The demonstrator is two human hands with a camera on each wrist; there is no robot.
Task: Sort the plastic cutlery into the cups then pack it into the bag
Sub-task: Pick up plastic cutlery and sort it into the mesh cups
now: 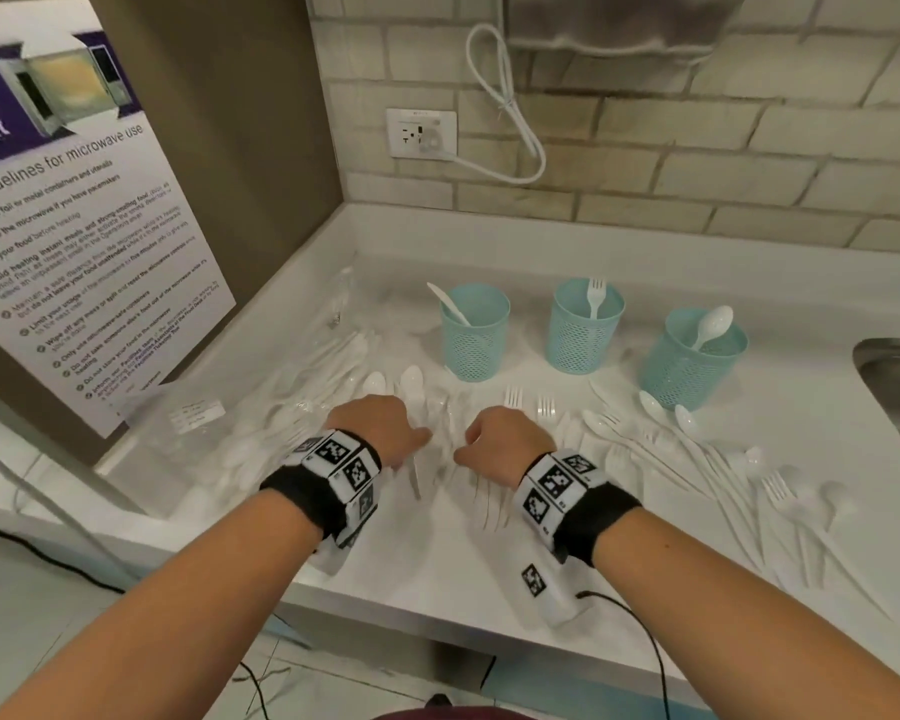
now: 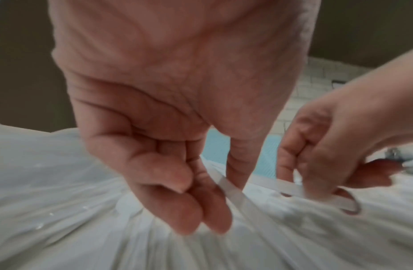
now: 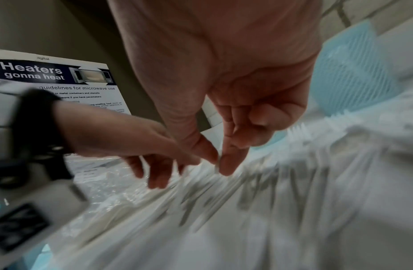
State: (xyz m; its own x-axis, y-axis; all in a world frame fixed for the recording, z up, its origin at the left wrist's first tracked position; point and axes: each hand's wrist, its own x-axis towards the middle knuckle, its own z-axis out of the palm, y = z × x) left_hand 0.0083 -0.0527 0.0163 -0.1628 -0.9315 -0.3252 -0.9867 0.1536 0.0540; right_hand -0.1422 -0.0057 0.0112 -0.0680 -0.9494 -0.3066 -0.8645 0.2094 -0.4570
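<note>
Gripping thin white handles, both hands are seen low over the loose plastic cutlery (image 1: 489, 491) at the centre of the head view. A white handle (image 2: 233, 191) is pinched between thumb and curled fingers of the left hand (image 1: 380, 428). Another white strip (image 2: 316, 190) is clamped by the curled fingers of the right hand (image 1: 505, 436); which kind of utensil each is cannot be told, the wrist views being blurred. The hands are held close together but apart.

Three teal mesh cups are stood in a row above the hands on the white tabletop (image 1: 437, 574): the left cup (image 1: 475, 332) with a knife, the middle cup (image 1: 585, 327) with a fork, the right cup (image 1: 689, 358) with a spoon. More forks and spoons (image 1: 723, 470) are scattered at right. A clear plastic bag (image 1: 261, 407) is lain flat at left centre, beside the left hand. A microwave poster (image 1: 68, 200) is seen at upper left.
</note>
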